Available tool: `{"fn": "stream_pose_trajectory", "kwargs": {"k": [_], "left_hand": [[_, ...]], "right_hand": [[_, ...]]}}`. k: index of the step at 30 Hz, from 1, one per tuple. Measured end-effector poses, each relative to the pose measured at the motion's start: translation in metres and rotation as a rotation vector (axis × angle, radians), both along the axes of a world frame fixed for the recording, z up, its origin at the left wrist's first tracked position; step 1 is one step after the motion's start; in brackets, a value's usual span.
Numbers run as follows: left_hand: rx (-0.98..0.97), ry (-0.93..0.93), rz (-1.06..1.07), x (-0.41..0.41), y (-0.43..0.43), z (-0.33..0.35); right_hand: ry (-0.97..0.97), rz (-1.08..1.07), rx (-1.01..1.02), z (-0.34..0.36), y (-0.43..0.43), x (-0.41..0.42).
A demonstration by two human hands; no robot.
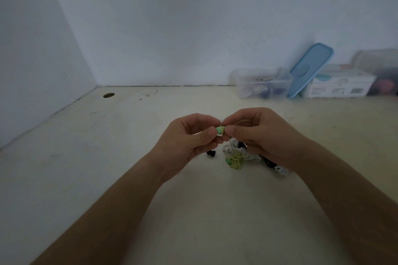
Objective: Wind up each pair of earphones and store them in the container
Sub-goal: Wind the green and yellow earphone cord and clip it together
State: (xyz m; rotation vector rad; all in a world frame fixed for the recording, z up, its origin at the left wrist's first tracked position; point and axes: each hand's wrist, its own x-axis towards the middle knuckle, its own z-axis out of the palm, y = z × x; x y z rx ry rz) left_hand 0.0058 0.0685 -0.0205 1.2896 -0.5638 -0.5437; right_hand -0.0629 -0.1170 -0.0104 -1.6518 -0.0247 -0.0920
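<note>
**Both hands pinching a green earbud above the table**

On my feed the green earbud (220, 129) sits right in the middle, held up off the table (129, 168). The left hand (189, 142) pinches it between thumb and forefinger from one side, with the other fingers curled in. The right hand (260, 135) pinches it from the other side, also with thumb and forefinger, so the fingertips of both hands nearly meet around it.

A thin pale cord (230, 143) drops from the earbud to a yellow-green wound bundle (236, 161), which is just below the hands. I cannot tell whether that bundle hangs or rests on the table. A second green earbud (227, 160) shows at its left edge.

Under and behind the bundle I see white earphones (254, 158) in a loose tangle. Black earphones (211, 153) lie partly hidden beneath both hands.

Farther back on the right, against the wall (172, 28), stands the clear container (262, 83), open, with a few earphones inside. A blue lid (310, 69) leans just beside it against a white box (340, 86). A cloudy plastic tub (383, 66) sits at the far right. At the back left of the table I see a round hole (108, 95).
</note>
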Motion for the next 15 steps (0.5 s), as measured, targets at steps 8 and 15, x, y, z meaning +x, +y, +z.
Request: {"fn": "stream_pose_trajectory", "kwargs": {"k": [8, 15], "left_hand": [[0.152, -0.249, 0.052, -0.0041, 0.0013, 0.0059], [0.217, -0.302, 0.073, -0.0056, -0.0012, 0.0044]], "right_hand": [[0.163, 0.065, 0.058, 0.0031, -0.0042, -0.0014], [0.239, -0.035, 0.286, 0.0045, -0.0078, 0.0061]]}}
